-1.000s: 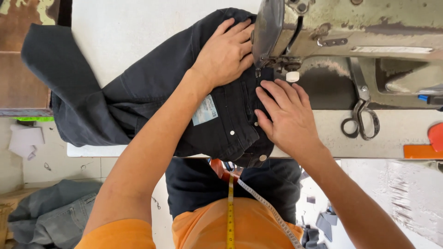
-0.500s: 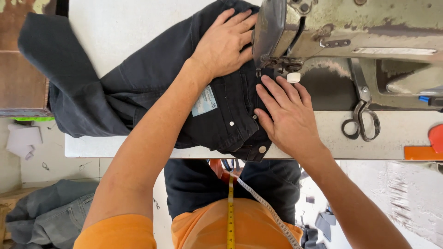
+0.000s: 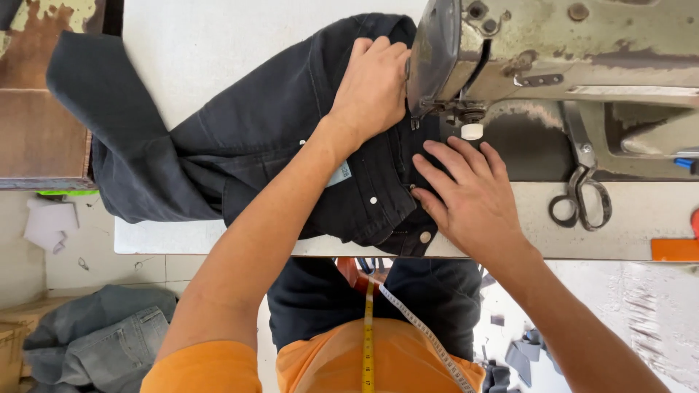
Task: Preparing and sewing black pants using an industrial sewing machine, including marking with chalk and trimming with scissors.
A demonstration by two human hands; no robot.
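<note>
the dark jeans (image 3: 277,138) are pressed flat by both open hands, left (image 3: 375,87) and right (image 3: 470,196); the needle is hidden behind the sewing machine (image 3: 553,51), nothing is gripped.

One view only, from a camera on the person's head, facing almost straight down and close in. The counter (image 3: 218,65) crosses the upper frame, its near edge running level below the middle; the sewing machine (image 3: 553,51) fills the top right. Both forearms rise from the bottom edge to the hands. Under the counter edge the floor (image 3: 102,240) lies farther off
</note>
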